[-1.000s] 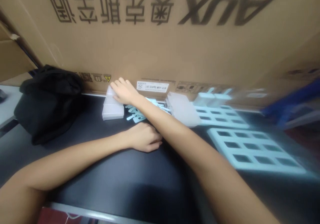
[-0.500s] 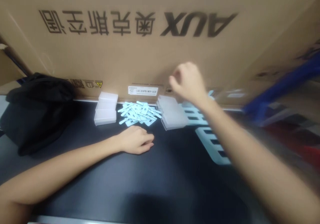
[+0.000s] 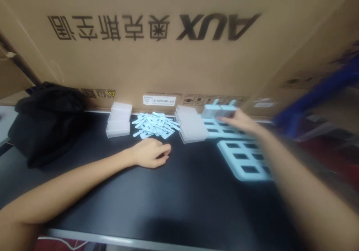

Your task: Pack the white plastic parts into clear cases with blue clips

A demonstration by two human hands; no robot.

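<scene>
My left hand (image 3: 150, 153) rests on the dark tabletop with its fingers loosely curled, and nothing shows in them. Just beyond it lies a pile of light blue ice pop sticks (image 3: 155, 124). My right hand (image 3: 242, 121) is closed around an ice pop mold (image 3: 227, 110) with a blue stick pointing up; the thumb is in front and the other fingers are mostly hidden. Beside it stands another stick-topped mold (image 3: 211, 110). Both are at the back of a light blue slotted frame (image 3: 214, 135). A second slotted frame (image 3: 235, 168) lies nearer me, partly behind my right forearm.
Stacked translucent boxes (image 3: 119, 120) stand left of the pile, and more translucent boxes (image 3: 192, 125) to its right. A large cardboard box (image 3: 140, 67) walls off the back. Black cloth (image 3: 47, 124) lies at left; a blue metal bar (image 3: 316, 97) rises at right.
My right hand has come down and to the right, from in front of the cardboard box to the mold at the frame. Two stick-topped molds now show. My left hand has hardly moved.
</scene>
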